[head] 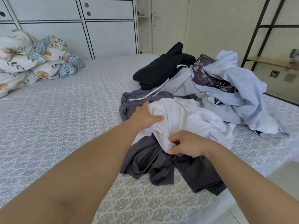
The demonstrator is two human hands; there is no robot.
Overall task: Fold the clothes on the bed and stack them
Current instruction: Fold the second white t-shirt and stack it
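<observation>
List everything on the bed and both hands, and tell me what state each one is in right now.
white garment: crumpled, gripped by both hands
left hand: grips the white garment
right hand: pinches its edge
dark grey garment: unfolded, under the white one
black garment: bunched
pale blue garment: heaped, unfolded
patterned purple garment: crumpled
floral bedding: piled up

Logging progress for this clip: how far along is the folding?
Nothing looks folded or stacked. In hand: left hand and right hand grip the white garment. Left: dark grey garment, black garment, light blue clothes, all crumpled on the bed.
</observation>
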